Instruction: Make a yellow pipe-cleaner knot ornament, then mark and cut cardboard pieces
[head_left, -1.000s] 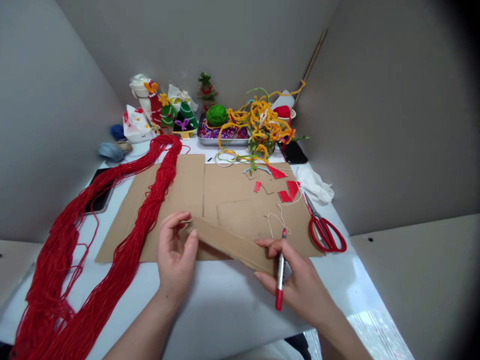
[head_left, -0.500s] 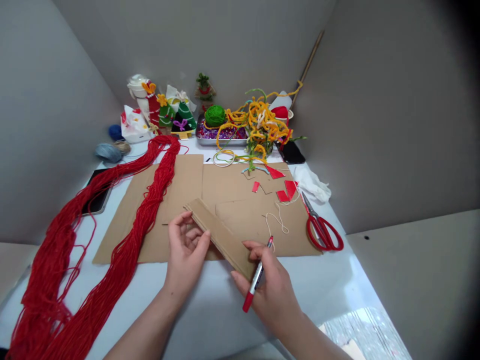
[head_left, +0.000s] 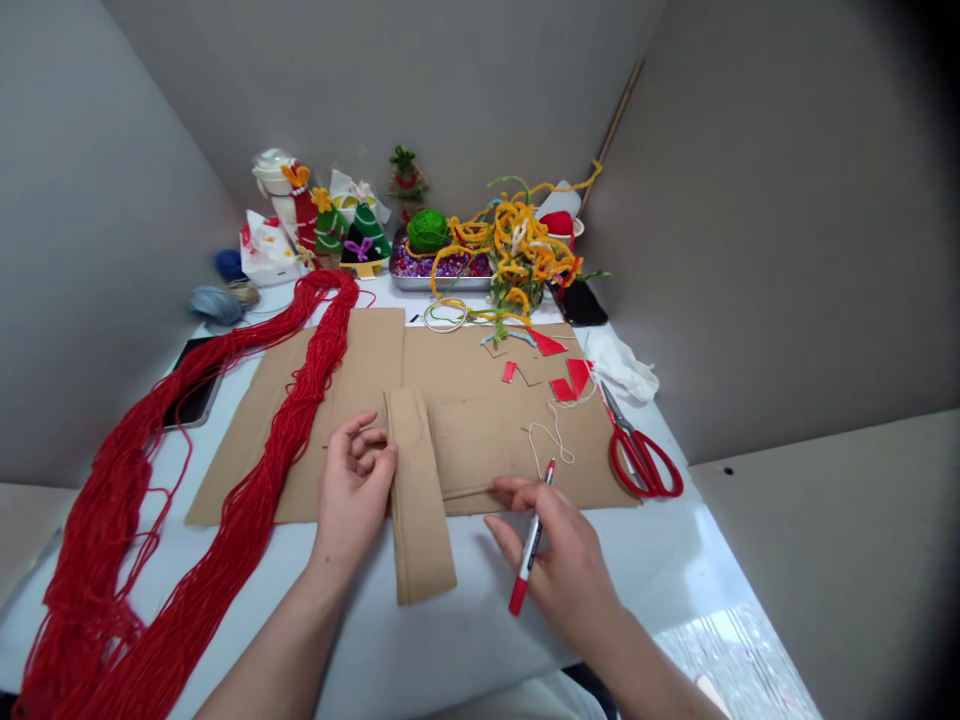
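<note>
My left hand (head_left: 358, 490) pinches the left edge of a folded cardboard strip (head_left: 421, 510), which stands nearly lengthwise to me above the table's near side. In my right hand (head_left: 559, 545) a red-and-white marker pen (head_left: 531, 550) rests between the fingers, its red cap end pointing down toward me. The right thumb and forefinger are apart, clear of the strip. Behind both hands lies a large flat cardboard sheet (head_left: 480, 440) with faint drawn lines.
A long hank of red yarn (head_left: 247, 500) covers the left side. Red-handled scissors (head_left: 645, 460) lie at the right, near red scraps (head_left: 577, 378) and white string (head_left: 551, 435). Tangled yellow yarn (head_left: 525, 240), a glitter tray (head_left: 442, 265) and yarn ornaments (head_left: 367, 235) stand at the back.
The right hand has let go of the cardboard strip and moved slightly right, keeping the marker pen. The strip has swung from a diagonal to nearly upright in view, held by the left hand.
</note>
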